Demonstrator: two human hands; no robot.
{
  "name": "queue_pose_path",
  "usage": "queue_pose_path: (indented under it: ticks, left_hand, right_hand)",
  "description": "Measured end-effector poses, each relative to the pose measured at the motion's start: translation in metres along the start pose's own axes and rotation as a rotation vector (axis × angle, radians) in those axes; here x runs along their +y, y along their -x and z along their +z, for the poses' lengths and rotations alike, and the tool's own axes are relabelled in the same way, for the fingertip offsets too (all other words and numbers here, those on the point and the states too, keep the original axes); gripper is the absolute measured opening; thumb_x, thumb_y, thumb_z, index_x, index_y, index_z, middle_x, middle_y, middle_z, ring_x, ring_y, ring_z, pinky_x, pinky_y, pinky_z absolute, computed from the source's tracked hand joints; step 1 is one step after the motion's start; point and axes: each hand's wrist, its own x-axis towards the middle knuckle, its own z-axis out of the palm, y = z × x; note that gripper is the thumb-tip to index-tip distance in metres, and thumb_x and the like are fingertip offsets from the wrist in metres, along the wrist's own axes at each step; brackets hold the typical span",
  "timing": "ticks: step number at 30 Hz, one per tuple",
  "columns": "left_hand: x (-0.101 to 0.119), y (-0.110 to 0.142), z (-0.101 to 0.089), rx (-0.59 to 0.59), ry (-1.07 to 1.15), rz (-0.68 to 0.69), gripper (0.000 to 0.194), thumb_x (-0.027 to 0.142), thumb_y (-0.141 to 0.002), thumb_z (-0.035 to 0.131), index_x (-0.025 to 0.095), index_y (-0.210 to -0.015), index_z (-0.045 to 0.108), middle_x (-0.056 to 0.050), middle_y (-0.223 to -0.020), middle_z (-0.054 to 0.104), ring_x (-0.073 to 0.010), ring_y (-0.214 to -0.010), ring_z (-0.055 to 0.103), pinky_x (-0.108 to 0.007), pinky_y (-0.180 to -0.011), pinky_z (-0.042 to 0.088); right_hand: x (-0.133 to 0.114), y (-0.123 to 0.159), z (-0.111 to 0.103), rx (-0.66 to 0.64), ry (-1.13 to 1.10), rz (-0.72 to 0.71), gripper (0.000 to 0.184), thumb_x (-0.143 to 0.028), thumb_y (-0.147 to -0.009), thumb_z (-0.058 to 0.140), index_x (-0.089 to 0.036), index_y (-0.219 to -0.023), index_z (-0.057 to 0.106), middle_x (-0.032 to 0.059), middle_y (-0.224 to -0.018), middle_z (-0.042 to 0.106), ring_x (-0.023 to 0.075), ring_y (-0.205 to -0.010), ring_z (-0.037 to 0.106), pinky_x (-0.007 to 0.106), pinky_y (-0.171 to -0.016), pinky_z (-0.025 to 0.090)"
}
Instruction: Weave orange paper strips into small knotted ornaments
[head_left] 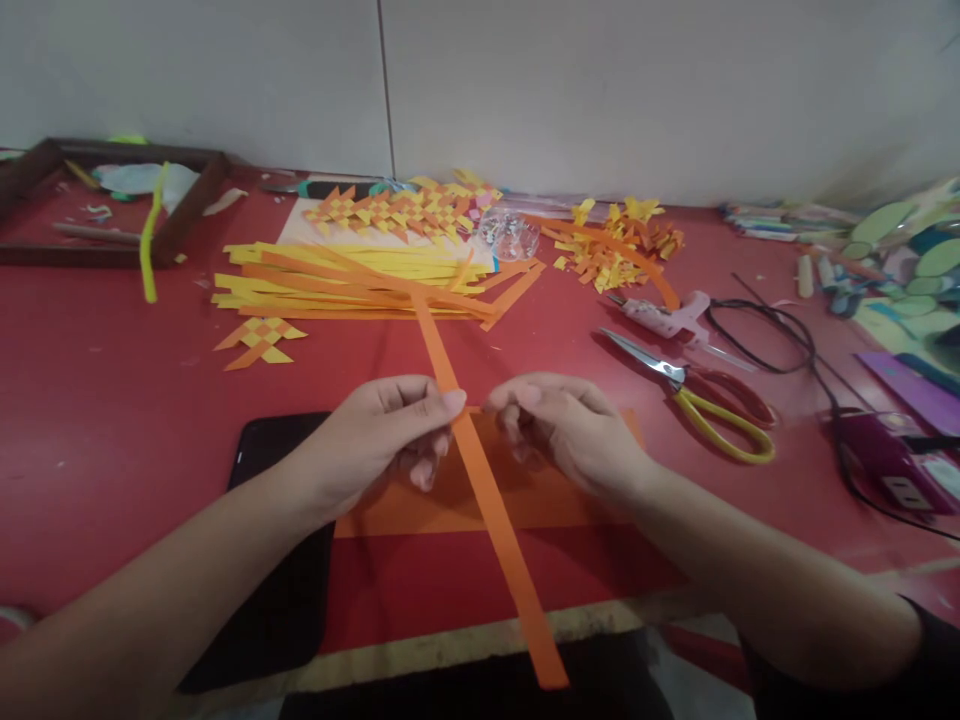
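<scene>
Between thumb and fingers, my left hand [397, 430] pinches a long orange paper strip [495, 510] near its middle. The strip slants from the paper pile down past the table's front edge. Just right of it, my right hand [566, 425] is closed, fingers curled and thumb bent in, apart from the strip; nothing shows in it. Under both hands lies an orange paper sheet [420, 510]. Beyond them is a pile of yellow and orange paper strips [322, 275], with a small woven paper piece [262, 342] to its left.
A black phone [277, 600] lies beneath my left forearm. Scissors [675, 375] and a pink glue gun [660, 315] with a black cord are at right. Woven pieces [405, 212] and folded paper bits [622, 240] sit farther back. A dark wooden frame [202, 200] stands far left.
</scene>
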Motion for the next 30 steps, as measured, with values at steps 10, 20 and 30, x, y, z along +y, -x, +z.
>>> queue_pose_path:
  ticks: [10, 20, 30]
  left_hand:
    - [-0.006, 0.0, 0.002, -0.212, -0.354, -0.094, 0.019, 0.027, -0.071, 0.081, 0.014, -0.073, 0.066, 0.002, -0.065, 0.067, -0.0067, -0.046, 0.058, -0.016, -0.047, 0.047]
    - [-0.006, -0.007, -0.002, 0.247, 0.071, 0.226, 0.024, 0.027, -0.076, 0.079, 0.017, -0.079, 0.057, 0.005, -0.073, 0.061, -0.0069, -0.066, 0.065, -0.015, -0.062, 0.057]
    - [-0.007, -0.002, 0.002, -0.031, -0.137, -0.092, 0.012, 0.022, -0.078, 0.075, 0.015, -0.08, 0.065, 0.0, -0.069, 0.071, -0.0095, -0.065, 0.07, -0.017, -0.064, 0.058]
  right_hand:
    - [0.0, -0.001, 0.009, -0.011, 0.254, 0.035, 0.035, -0.04, -0.08, 0.068, -0.017, -0.058, 0.056, -0.0044, -0.05, 0.052, 0.0069, -0.046, 0.045, 0.021, -0.044, 0.033]
    - [-0.006, 0.002, -0.002, -0.253, 0.252, 0.072, 0.025, -0.021, -0.069, 0.051, -0.017, -0.044, 0.054, -0.0017, -0.044, 0.049, 0.0088, -0.043, 0.039, 0.027, -0.047, 0.026]
    - [-0.004, 0.001, 0.005, -0.052, 0.205, 0.014, 0.02, -0.034, -0.08, 0.067, -0.018, -0.073, 0.058, -0.0053, -0.061, 0.05, 0.0081, -0.053, 0.045, 0.022, -0.05, 0.034]
